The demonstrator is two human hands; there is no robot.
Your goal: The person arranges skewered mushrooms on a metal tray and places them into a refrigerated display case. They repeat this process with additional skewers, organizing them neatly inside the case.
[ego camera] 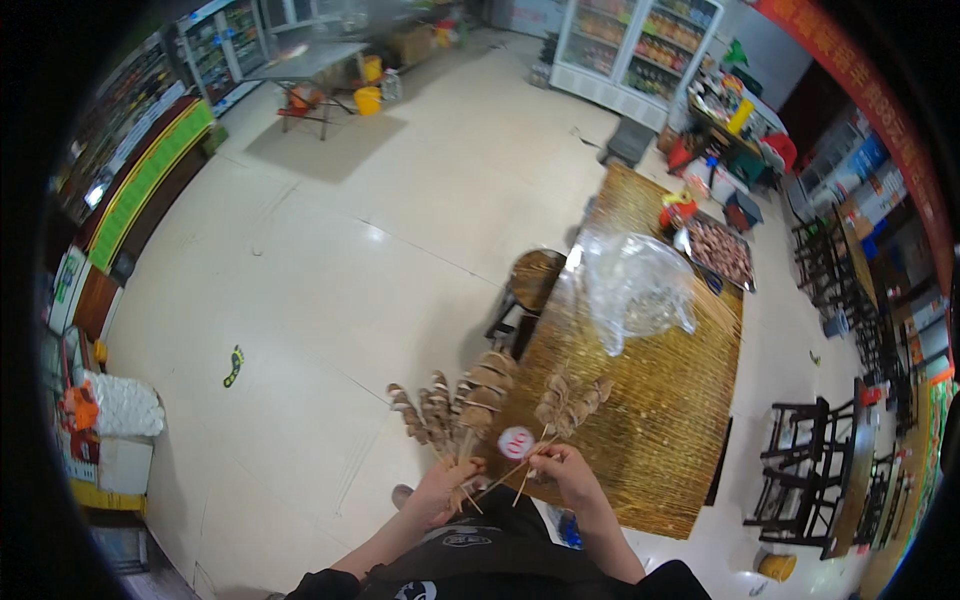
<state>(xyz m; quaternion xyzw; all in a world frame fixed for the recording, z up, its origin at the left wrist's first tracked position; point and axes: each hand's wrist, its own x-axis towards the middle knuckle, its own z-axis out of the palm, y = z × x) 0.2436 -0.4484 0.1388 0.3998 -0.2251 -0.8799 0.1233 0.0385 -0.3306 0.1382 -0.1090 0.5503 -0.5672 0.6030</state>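
Observation:
My left hand is closed around the sticks of several skewers threaded with brownish folded food, which fan out upward beyond the near left corner of the table. Between the fingers of my right hand are the sticks of a smaller bunch of similar skewers, held over the table's near end. A round white marker with red figures lies on the tabletop between the two bunches. What exactly the food is, I cannot tell.
Farther along the table lie a clear plastic bag, bare wooden skewers and a metal tray of raw meat pieces. A round stool stands at the table's left edge. Dark chairs are at the right, with glass-door refrigerators behind.

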